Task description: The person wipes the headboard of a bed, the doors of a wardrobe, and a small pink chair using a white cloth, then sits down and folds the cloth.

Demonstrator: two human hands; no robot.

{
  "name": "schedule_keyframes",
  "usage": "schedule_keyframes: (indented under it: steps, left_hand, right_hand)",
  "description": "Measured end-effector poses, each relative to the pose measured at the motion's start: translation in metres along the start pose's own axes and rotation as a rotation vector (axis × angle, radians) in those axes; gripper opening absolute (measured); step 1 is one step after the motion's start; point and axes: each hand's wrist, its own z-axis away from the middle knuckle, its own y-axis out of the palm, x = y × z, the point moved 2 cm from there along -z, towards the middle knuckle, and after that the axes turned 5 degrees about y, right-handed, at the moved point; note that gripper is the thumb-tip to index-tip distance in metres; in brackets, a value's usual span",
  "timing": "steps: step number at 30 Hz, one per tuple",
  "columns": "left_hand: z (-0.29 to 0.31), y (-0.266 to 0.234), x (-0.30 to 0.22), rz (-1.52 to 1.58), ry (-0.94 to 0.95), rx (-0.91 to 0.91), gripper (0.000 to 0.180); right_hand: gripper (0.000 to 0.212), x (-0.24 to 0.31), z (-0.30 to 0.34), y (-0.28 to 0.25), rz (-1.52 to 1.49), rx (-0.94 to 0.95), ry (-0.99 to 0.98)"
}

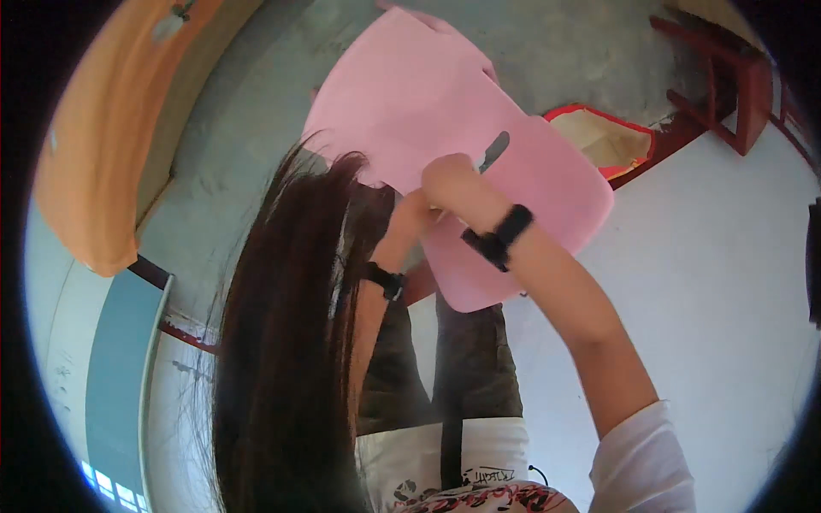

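Observation:
A pink plastic chair [410, 94] with a small dark slot between its two broad panels takes up the upper middle. Over its near part my two hands meet. My right hand [451, 178] is bent at the wrist and curled closed, its fingertips turned out of sight. Just left of it and partly behind it is my left hand [413, 215], whose fingers are hidden. A small pale bit shows between the hands, too unclear to name. Each wrist wears a black band. Long dark hair [282, 342] hangs across the left side and covers much of my left forearm.
Behind the chair's right side lies a red-rimmed bag or basket [603, 141] with a pale inside. A dark red wooden stool or chair frame [744, 103] stands at the far right. Orange cloth [107, 145] hangs at the left. The floor [248, 111] is grey.

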Motion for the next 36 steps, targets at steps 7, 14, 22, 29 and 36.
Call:
schedule_keyframes:
  steps: [7, 14, 22, 29, 36]
  left_hand:
    - [-0.048, -0.008, -0.096, 0.325, 0.153, 0.132, 0.022]
    - [0.036, -0.020, -0.095, -0.013, 0.040, 0.248, 0.030]
    - [0.210, -0.063, -0.152, -0.408, -0.046, 0.424, 0.020]
    - [0.221, -0.058, -0.226, -0.496, 0.142, 0.263, 0.016]
    - [0.220, -0.095, -0.291, -0.642, 0.141, 0.404, 0.016]
  right_hand:
    - [0.016, -0.052, 0.117, -0.048, 0.053, -0.260, 0.277]
    - [0.013, 0.013, 0.163, 0.047, -0.291, -0.575, 0.189]
    - [0.026, 0.090, 0.254, 0.080, -0.680, -0.437, -0.183]
    - [0.031, 0.088, 0.325, 0.072, -0.907, -0.665, -0.477]
    - [0.070, 0.126, 0.352, 0.071, -1.128, -0.825, -0.382]
